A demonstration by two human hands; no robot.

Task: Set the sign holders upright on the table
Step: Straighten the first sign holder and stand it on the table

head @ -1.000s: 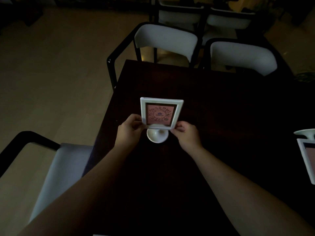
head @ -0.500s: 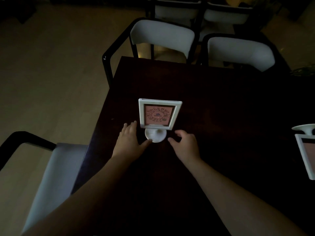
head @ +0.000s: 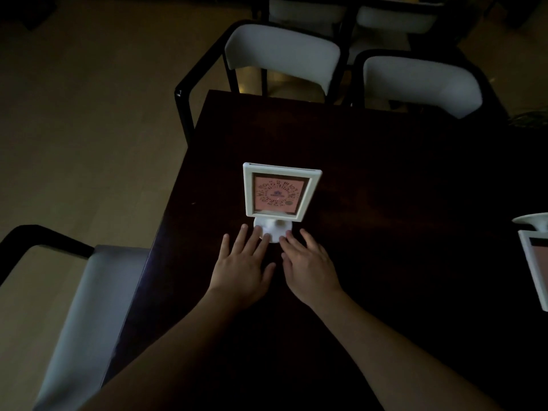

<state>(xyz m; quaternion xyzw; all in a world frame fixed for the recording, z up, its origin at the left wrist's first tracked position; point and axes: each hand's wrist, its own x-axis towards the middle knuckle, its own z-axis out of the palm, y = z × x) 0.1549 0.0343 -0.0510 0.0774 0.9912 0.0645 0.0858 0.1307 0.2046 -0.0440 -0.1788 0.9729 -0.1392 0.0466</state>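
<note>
Both hands are now leaving the frame edges of the white plastic sign holder w/ pink QR card (head: 281, 193), standing upright near the dark wooden table's (head: 385, 161) left edge. Left hand (head: 244, 266) and right hand (head: 308, 268) are lying flat, open, gripping nothing, fingertips at its round base. Second white holder (head: 533, 262) at the right edge is prob. lying down, awaiting its turn.

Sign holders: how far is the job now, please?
Done: one holder stands upright mid-table. In hand: both hands, left and right, lie flat with fingertips at its base. Left: the second holder at the right edge looks to be lying down.
</note>
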